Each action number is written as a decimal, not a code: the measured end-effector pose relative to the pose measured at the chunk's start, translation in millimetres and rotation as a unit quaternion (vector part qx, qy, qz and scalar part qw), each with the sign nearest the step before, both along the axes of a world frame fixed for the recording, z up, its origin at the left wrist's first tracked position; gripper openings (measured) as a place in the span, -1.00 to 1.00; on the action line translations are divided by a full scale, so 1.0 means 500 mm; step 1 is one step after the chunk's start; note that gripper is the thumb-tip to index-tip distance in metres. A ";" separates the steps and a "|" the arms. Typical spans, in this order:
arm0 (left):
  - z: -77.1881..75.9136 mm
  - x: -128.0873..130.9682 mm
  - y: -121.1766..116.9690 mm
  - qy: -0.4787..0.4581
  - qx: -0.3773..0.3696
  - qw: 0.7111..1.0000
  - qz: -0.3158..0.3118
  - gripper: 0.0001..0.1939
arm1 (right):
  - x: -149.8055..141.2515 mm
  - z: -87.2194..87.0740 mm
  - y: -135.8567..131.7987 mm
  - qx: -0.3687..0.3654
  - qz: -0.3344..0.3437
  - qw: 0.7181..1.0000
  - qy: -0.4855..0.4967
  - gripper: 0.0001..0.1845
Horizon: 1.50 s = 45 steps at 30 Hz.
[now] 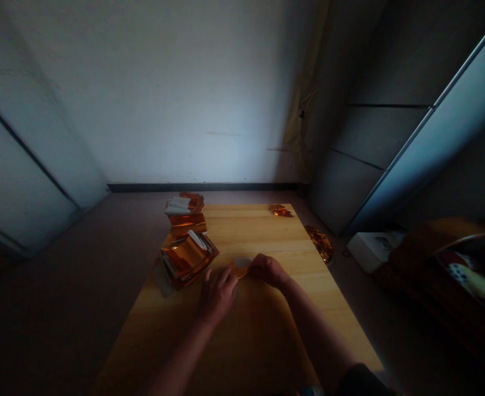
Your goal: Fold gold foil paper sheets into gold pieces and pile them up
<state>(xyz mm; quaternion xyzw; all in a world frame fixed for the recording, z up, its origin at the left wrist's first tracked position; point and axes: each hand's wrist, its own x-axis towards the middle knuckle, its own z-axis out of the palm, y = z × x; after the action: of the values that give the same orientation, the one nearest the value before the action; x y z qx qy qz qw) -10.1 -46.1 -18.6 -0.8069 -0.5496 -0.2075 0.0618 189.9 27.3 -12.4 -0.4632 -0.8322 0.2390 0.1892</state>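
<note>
The left hand (217, 294) and right hand (269, 270) pinch a small orange foil strip (239, 270) between them, its long axis running left to right.

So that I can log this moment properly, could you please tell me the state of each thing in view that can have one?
Foil strip, orange, bent
Right hand, pinching the strip
Left hand, fingers curled close to the strip
Foil stack, piled at the table edge
Foil scrap, lying at the table's far end
Floor foil, lying crumpled beside the table
</note>
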 end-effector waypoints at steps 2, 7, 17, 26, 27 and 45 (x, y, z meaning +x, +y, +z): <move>-0.001 -0.003 0.000 -0.001 -0.006 1.000 -0.003 -0.84 | -0.003 0.005 -0.001 -0.011 -0.012 1.000 0.000 -0.83; 0.002 -0.005 -0.001 -0.004 -0.029 0.999 -0.013 -0.78 | -0.005 0.011 -0.004 -0.012 -0.031 0.999 -0.003 -0.84; -0.003 -0.008 -0.007 0.014 0.001 0.999 -0.029 -0.71 | 0.005 0.010 0.007 -0.029 0.024 0.999 0.021 -0.87; -0.008 -0.009 -0.018 0.008 -0.020 1.000 -0.021 -0.67 | -0.006 0.026 0.014 -0.027 0.010 1.000 -0.012 -0.84; -0.007 -0.006 -0.020 0.005 -0.023 1.000 -0.018 -0.66 | -0.006 0.027 0.014 -0.027 0.009 1.000 -0.012 -0.84; 0.005 0.010 -0.026 0.025 -0.054 0.998 0.003 -0.72 | -0.038 0.038 -0.012 0.035 -0.038 0.978 -0.202 -0.71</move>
<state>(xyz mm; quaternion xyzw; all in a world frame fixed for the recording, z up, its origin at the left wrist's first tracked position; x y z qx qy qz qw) -5.1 -59.1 -16.3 -0.8124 -0.5607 -0.1568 0.0328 170.9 21.3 6.5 -0.5263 -0.8428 0.1037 0.0427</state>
